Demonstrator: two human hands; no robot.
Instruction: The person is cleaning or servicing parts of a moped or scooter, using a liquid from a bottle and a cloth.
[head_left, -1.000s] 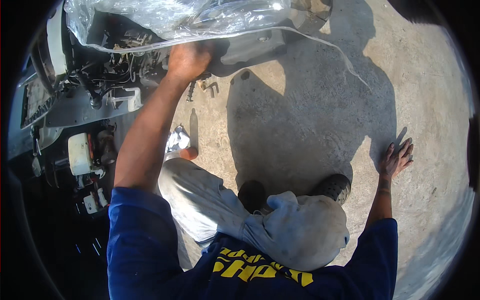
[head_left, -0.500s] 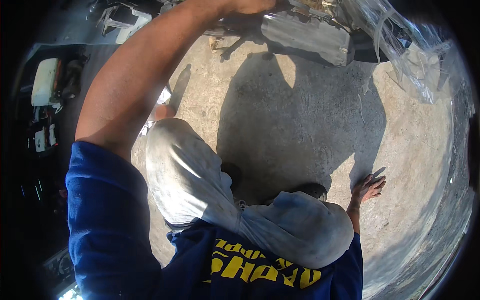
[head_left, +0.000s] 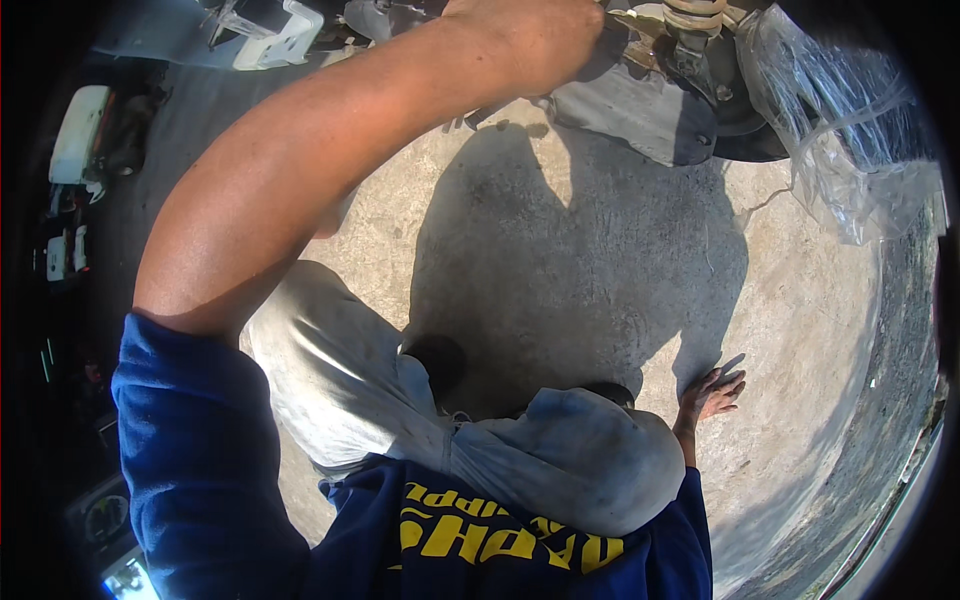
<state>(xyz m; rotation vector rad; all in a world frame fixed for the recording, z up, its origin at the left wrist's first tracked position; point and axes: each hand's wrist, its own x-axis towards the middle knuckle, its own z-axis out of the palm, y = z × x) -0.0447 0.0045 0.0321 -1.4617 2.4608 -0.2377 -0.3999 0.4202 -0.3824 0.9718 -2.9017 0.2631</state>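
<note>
Two hands out: the left hand [head_left: 560, 45], grip too hidden to tell, sits beside one dull grey panel [head_left: 635, 115], left of one crinkled clear plastic sheet [head_left: 850, 130], the right hand [head_left: 715, 393] splayed empty by rough concrete [head_left: 800, 300].

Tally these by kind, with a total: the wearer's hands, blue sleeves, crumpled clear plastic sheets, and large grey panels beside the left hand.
Hands: 2 (left hand, right hand)
Blue sleeves: 2 (left sleeve, right sleeve)
Clear plastic sheet: 1
Large grey panel: 1
Total: 6
</note>
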